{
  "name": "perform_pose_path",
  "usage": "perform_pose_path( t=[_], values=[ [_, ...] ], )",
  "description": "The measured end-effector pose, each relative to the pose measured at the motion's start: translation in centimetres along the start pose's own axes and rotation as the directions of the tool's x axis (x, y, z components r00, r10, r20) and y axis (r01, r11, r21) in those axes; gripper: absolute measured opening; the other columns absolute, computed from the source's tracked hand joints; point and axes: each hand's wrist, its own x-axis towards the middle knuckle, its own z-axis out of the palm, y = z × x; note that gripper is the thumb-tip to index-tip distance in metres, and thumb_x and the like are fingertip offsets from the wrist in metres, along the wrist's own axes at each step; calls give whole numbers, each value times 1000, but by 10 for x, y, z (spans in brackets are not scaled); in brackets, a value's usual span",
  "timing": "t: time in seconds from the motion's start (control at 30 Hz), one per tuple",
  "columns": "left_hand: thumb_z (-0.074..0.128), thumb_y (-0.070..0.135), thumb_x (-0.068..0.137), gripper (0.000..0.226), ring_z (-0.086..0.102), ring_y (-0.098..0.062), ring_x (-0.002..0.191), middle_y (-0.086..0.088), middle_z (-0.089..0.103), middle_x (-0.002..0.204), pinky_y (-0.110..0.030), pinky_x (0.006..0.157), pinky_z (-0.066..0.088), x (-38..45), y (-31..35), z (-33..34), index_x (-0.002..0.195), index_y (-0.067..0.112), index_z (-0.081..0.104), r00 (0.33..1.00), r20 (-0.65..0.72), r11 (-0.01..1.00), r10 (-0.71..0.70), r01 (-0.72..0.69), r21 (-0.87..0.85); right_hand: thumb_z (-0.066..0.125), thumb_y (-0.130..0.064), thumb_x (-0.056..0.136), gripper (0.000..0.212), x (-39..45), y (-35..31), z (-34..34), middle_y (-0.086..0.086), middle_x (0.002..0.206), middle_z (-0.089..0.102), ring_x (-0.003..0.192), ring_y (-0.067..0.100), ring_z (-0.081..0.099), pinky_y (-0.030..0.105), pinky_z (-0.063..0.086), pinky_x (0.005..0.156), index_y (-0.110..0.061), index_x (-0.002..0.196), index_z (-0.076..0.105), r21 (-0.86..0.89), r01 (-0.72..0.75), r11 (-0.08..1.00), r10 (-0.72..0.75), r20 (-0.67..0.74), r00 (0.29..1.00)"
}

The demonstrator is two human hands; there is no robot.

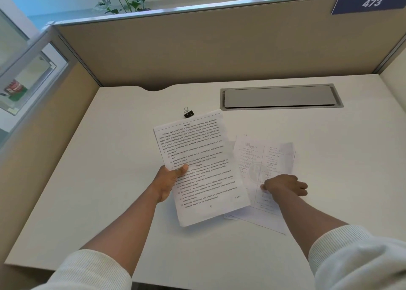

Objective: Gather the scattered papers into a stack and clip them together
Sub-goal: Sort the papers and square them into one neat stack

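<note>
1. Left hand (170, 180) gripped a printed sheet (197, 169), thumb on top at its left edge, fingers hidden under the paper; could not tell whether one sheet or several.
2. Right hand (283, 185) lay curled, knuckles up, fingertips pressed on the handwritten sheets (259, 158); could not tell if pinching or only pressing.
3. Handwritten sheets lay loosely overlapped on the desk (109, 169), right of the printed sheet, whose lower right corner covered part of them; count unclear, writing too faint to read.
4. Binder clip (188, 113) sat on the desk just beyond the printed sheet's top edge, lower part hidden behind the paper.
5. Grey cable tray lid (281, 96) was set into the desk behind the papers, well apart.
6. Partition (197, 48) closed off the back and sides; number plate (371, 3) read 473, cut by the frame edge.
7. Desk had open surface left of and in front of the papers.
</note>
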Motion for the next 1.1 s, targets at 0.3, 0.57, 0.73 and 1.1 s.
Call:
perform_pose_path(
  t=[0.3, 0.57, 0.73, 1.1],
  values=[
    [73, 15, 87, 35, 73, -16, 102, 0, 75, 115, -29, 77, 60, 1, -1, 4, 121, 19, 67, 1000, 1, 1000, -2, 2, -23, 88, -27, 60, 81, -5, -1, 1, 17, 126, 38, 111, 28, 43, 33, 41, 83, -6, 121, 39, 33, 6, 999, -4, -79, 997],
    [73, 15, 86, 32, 72, -18, 104, 0, 75, 114, -32, 82, 59, 0, -4, 5, 118, 20, 68, 1000, -12, 1000, -18, 18, -24, 92, -28, 55, 95, 2, 1, -2, 21, 126, 39, 110, 31, 48, 38, 41, 76, -3, 125, 33, 116, 17, 993, -13, -33, 999],
    [74, 14, 86, 32, 74, -15, 99, 1, 76, 111, -28, 75, 61, -1, -4, 4, 117, 20, 68, 1000, -20, 999, -22, 21, -28, 89, -28, 62, 86, 8, 2, 0, 19, 128, 49, 121, 33, 45, 41, 39, 97, 0, 124, 38, 115, 21, 993, -20, -11, 1000],
    [73, 15, 87, 31, 73, -18, 101, -1, 76, 113, -34, 80, 60, -2, -5, 2, 117, 20, 68, 999, -20, 1000, -26, 26, -11, 86, -10, 65, 79, 3, -4, 2, 23, 130, 35, 111, 35, 51, 40, 48, 85, -2, 124, 35, 175, 90, 980, -89, -19, 996]
  ],
)
